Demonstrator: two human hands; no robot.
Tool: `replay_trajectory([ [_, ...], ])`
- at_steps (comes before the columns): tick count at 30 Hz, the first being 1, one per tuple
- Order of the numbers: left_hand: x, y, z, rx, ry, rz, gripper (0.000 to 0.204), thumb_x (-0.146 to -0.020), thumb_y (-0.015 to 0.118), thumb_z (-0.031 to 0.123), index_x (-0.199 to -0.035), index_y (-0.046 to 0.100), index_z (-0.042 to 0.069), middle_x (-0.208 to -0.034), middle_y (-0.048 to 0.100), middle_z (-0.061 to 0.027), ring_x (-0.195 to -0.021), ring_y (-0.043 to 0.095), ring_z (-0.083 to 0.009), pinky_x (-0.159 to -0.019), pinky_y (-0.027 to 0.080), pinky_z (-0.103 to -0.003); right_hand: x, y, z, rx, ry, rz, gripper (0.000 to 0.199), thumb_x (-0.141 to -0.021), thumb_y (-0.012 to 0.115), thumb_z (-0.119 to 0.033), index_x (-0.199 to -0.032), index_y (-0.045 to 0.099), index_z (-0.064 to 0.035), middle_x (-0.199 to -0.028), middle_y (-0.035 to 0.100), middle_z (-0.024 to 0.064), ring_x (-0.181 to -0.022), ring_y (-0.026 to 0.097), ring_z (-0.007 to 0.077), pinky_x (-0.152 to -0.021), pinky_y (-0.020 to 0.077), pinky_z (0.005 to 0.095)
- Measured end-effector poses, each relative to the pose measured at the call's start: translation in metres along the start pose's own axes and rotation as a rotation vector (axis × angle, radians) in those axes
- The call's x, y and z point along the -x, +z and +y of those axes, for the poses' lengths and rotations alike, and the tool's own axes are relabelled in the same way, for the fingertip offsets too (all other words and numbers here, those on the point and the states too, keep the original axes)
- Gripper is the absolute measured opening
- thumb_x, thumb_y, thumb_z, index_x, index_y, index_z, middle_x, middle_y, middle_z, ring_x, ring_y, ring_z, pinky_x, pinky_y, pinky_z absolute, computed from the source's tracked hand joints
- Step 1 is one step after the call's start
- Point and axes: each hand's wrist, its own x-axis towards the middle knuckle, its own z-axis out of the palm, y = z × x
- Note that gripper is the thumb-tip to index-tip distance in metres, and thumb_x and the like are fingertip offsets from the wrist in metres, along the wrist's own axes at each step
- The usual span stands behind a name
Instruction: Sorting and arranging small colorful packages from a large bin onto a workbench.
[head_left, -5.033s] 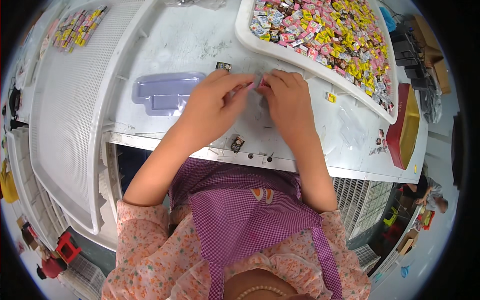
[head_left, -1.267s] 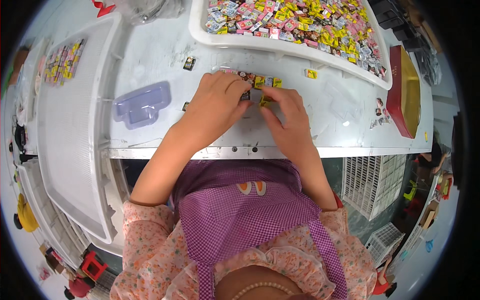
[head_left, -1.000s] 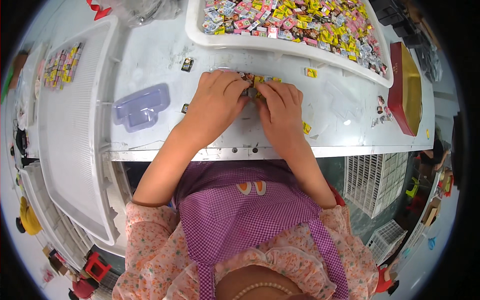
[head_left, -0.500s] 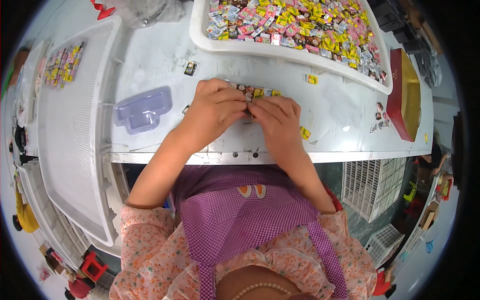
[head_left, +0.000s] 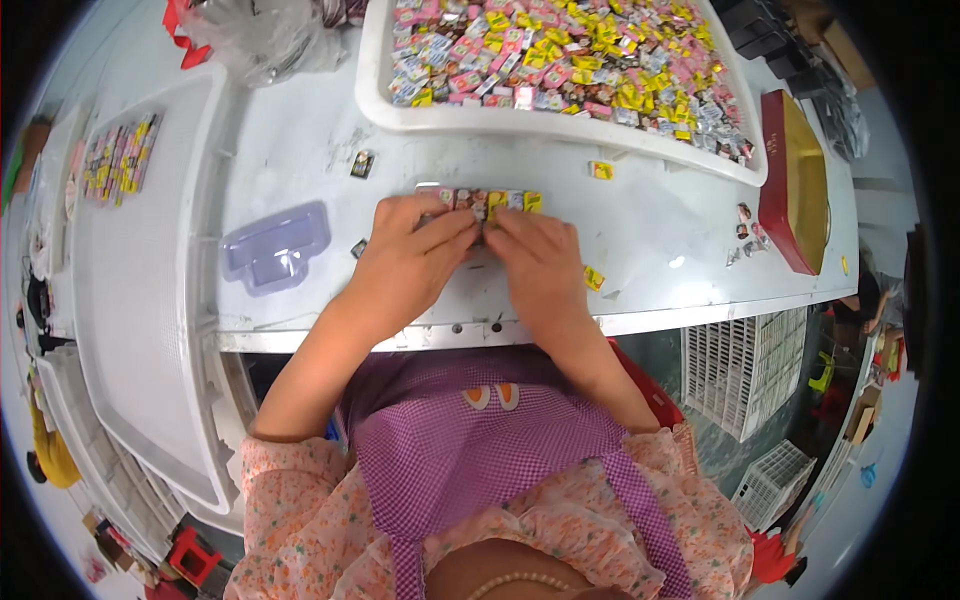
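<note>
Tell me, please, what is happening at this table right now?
A person in a purple checked apron works at a white table. The left hand and the right hand lie side by side, fingertips on a short row of small coloured packets. Beyond the hands a big white tray is heaped with the same packets. A clear plastic holder lies to the left, and a few loose packets lie around.

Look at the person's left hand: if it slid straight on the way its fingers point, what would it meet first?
The left hand points up and rightward, fingertips at the row of small wrapped pieces. It would push into that row first; beyond lies the white tray, probably next.
</note>
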Motion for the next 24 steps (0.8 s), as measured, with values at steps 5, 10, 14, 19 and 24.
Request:
replay_trajectory([
  [5, 0.007, -0.007, 0.009, -0.080, 0.001, -0.067, 0.037, -0.070, 0.072, 0.007, -0.107, 0.067, 0.005, -0.120, 0.061, -0.0013, -0.113, 0.050, -0.0244, -0.093, 0.037, -0.039, 0.003, -0.023, -0.013, 0.244, -0.102, -0.146, 0.036, -0.078, 0.062, -0.011, -0.114, 0.062, -0.0070, -0.123, 0.059, 0.0069, -0.122, 0.047, 0.0252, -0.104, 0.0333, 0.0465],
  [10, 0.012, -0.004, 0.006, -0.110, 0.066, -0.069, 0.042, -0.071, 0.070, 0.007, -0.112, 0.064, 0.005, -0.120, 0.060, -0.0046, -0.114, 0.050, -0.0269, -0.098, 0.038, -0.042, -0.005, -0.034, -0.015, 0.461, -0.222, -0.302, 0.042, -0.080, 0.063, -0.018, -0.120, 0.058, -0.0065, -0.125, 0.057, 0.0080, -0.126, 0.045, 0.0270, -0.109, 0.0259, 0.0486],
  [14, 0.011, 0.000, 0.003, -0.007, -0.001, -0.050, 0.047, -0.080, 0.056, 0.004, -0.127, 0.054, 0.010, -0.119, 0.060, -0.0098, -0.112, 0.052, -0.0301, -0.100, 0.039, -0.042, -0.026, -0.047, 0.018, -0.023, -0.038, -0.175, 0.044, -0.074, 0.071, -0.014, -0.116, 0.060, -0.0076, -0.120, 0.060, 0.0089, -0.119, 0.050, 0.0283, -0.103, 0.0325, 0.0457],
  [19, 0.007, -0.010, 0.007, 0.160, -0.183, -0.008, 0.048, -0.083, 0.050, -0.004, -0.128, 0.052, 0.009, -0.118, 0.060, -0.0131, -0.109, 0.052, -0.0331, -0.096, 0.043, -0.041, -0.091, -0.081, 0.075, 0.445, 0.043, 0.059, 0.018, -0.082, 0.066, -0.007, -0.100, 0.067, -0.0054, -0.091, 0.066, 0.0085, -0.090, 0.059, 0.0250, -0.082, 0.0417, 0.0377],
  [24, 0.008, -0.024, 0.001, 0.277, -0.293, 0.081, 0.045, -0.086, 0.053, -0.002, -0.131, 0.049, 0.007, -0.112, 0.063, -0.0131, -0.105, 0.055, -0.0328, -0.093, 0.043, -0.040, -0.124, -0.089, 0.112, -0.017, 0.220, -0.321, 0.015, -0.082, 0.067, -0.006, -0.095, 0.066, 0.0004, -0.086, 0.065, 0.0116, -0.077, 0.059, 0.0245, -0.071, 0.0457, 0.0339],
])
